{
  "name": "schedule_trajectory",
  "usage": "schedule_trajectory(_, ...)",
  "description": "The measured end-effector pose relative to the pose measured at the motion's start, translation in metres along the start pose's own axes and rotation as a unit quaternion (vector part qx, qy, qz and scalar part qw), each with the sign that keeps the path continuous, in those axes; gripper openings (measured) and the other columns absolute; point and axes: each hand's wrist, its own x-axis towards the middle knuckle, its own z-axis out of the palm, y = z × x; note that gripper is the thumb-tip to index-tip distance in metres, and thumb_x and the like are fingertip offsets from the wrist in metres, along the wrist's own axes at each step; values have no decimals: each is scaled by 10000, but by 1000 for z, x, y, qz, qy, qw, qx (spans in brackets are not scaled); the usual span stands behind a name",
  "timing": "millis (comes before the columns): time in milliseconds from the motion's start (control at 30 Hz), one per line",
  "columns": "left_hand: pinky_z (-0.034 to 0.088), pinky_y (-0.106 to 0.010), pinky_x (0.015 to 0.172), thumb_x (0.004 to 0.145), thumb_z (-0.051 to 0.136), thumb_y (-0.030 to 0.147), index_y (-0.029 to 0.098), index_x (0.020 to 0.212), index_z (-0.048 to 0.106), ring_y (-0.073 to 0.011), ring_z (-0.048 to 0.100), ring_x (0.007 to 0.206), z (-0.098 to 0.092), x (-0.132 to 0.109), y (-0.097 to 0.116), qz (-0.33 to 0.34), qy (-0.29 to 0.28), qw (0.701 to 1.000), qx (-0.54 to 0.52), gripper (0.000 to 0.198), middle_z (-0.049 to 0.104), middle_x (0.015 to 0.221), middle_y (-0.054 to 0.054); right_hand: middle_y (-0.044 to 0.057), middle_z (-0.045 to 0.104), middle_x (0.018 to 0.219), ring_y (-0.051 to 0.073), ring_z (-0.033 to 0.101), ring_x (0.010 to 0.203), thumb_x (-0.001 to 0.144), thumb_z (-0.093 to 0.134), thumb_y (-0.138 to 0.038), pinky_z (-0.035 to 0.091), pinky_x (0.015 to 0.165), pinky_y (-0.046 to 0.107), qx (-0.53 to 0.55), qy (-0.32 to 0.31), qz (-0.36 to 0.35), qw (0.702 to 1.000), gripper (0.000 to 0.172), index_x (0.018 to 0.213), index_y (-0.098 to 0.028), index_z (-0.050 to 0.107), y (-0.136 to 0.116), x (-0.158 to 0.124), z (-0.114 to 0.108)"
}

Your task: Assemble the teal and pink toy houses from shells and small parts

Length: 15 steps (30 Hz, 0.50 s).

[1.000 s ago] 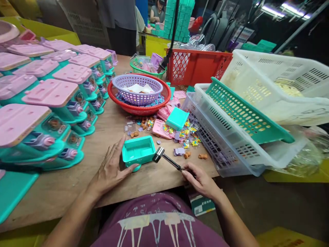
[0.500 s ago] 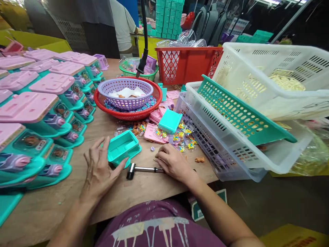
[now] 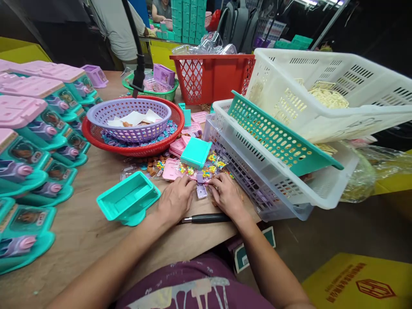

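Note:
My left hand (image 3: 177,198) has its fingers bent together at the near edge of a pile of small parts. My right hand (image 3: 226,194) is closed in a pinch at the same edge, facing it. Whatever either hand's fingertips grip is too small or hidden to tell. Between them lies a small lilac plastic part (image 3: 201,192). A turquoise toy box (image 3: 128,199), hollow side up, rests tilted left of my left hand. Below the hands lies a hammer with a black handle (image 3: 210,218); its head is hidden behind my left forearm.
A turquoise lid (image 3: 196,152), pink plates (image 3: 171,169) and yellow-blue bits (image 3: 216,163) form the pile. A lilac basket (image 3: 128,109) sits in a red one (image 3: 144,150). Stacked crates (image 3: 283,171) flank the right. Assembled pink-and-turquoise toys (image 3: 24,111) line the left.
My left hand has let go of the turquoise box and moved right to the pile. My right hand has come off the hammer and reached forward. The view has turned right.

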Motion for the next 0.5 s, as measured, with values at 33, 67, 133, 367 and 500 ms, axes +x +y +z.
schedule_trajectory(33, 550, -412, 797, 907, 463, 140, 178, 1072, 612, -275, 602, 977, 3, 7, 1, -7, -1, 1000, 2, 225, 626, 1067, -116, 93, 599, 1003, 224, 544, 961, 953, 530, -195, 472, 846, 353, 6, -3, -1, 1000, 148, 992, -190, 673, 2, 0, 0)
schedule_trajectory(67, 546, -407, 795, 906, 469, 146, 177, 1035, 613, -272, 601, 963, 6, 13, 2, -13, 2, 1000, 2, 195, 625, 1035, -113, 92, 599, 995, 224, 545, 961, 951, 532, -193, 474, 845, 353, 15, 1, 1, 1000, 141, 992, -186, 667, 4, 1, 1)
schedule_trajectory(133, 538, -402, 799, 904, 486, 166, 176, 998, 600, -271, 598, 951, 10, 20, 3, -23, 16, 1000, -3, 148, 622, 994, -110, 88, 594, 975, 226, 546, 954, 942, 543, -189, 475, 839, 353, 34, 16, 8, 999, 120, 992, -180, 651, 5, 1, 3)
schedule_trajectory(367, 517, -431, 894, 909, 471, 161, 150, 1180, 525, -276, 589, 1026, 20, 27, 2, -48, 69, 994, -64, 277, 622, 1064, -130, 103, 576, 1042, 231, 514, 997, 959, 494, -185, 462, 886, 365, 39, 7, -21, 999, 204, 1099, -185, 643, 6, 5, 17)
schedule_trajectory(500, 510, -481, 928, 883, 538, 191, 142, 1173, 548, -301, 595, 1044, 23, 30, 2, -53, 88, 989, -110, 295, 636, 1097, -144, 93, 557, 1007, 231, 515, 973, 929, 562, -216, 462, 865, 368, 38, -3, -8, 999, 159, 1062, -186, 646, 5, 6, 15)
